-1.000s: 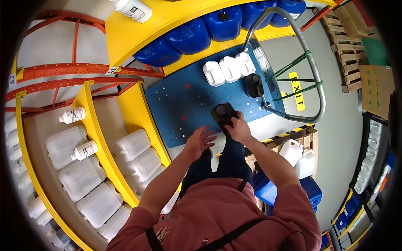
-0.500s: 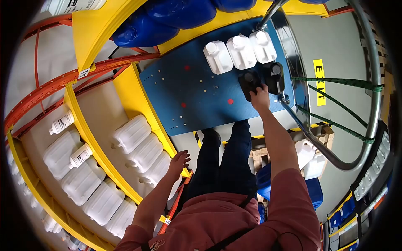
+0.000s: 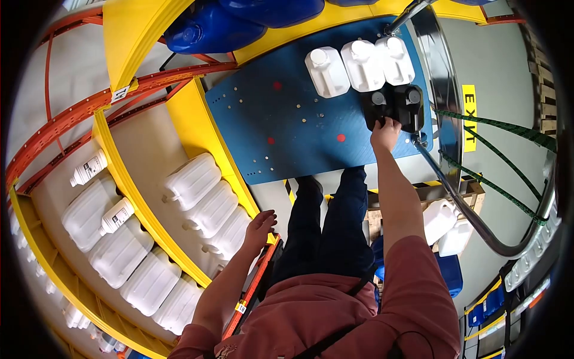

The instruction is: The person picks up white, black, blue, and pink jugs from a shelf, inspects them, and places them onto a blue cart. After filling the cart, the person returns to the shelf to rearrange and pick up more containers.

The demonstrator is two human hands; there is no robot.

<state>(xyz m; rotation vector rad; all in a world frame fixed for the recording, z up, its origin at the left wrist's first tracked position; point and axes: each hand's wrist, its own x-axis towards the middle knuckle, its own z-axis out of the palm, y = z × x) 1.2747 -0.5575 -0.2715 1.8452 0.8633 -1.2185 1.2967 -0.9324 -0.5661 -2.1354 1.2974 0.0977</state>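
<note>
My right hand (image 3: 386, 134) grips the near side of a black jerrycan (image 3: 375, 112); part of its handle is hidden by my fingers. It stands upright on the blue platform (image 3: 299, 149), pressed close beside a second black jerrycan (image 3: 411, 109). Directly behind them is a row of white jerrycans: a left one (image 3: 327, 73), a middle one (image 3: 363, 66) and a right one (image 3: 395, 61). My left hand (image 3: 260, 231) hangs over the rack's edge with fingers apart and nothing in it.
A metal rail (image 3: 460, 194) with green straps (image 3: 502, 122) borders the platform on the right. Yellow and orange racking (image 3: 152, 239) on the left carries large translucent canisters (image 3: 194, 179) and small white bottles (image 3: 116, 215). Blue drums (image 3: 209, 30) stand at the back.
The gripped black jerrycan has moved right and been straightened, so it now sits against the other black one and the white row. The camera view has shifted slightly.
</note>
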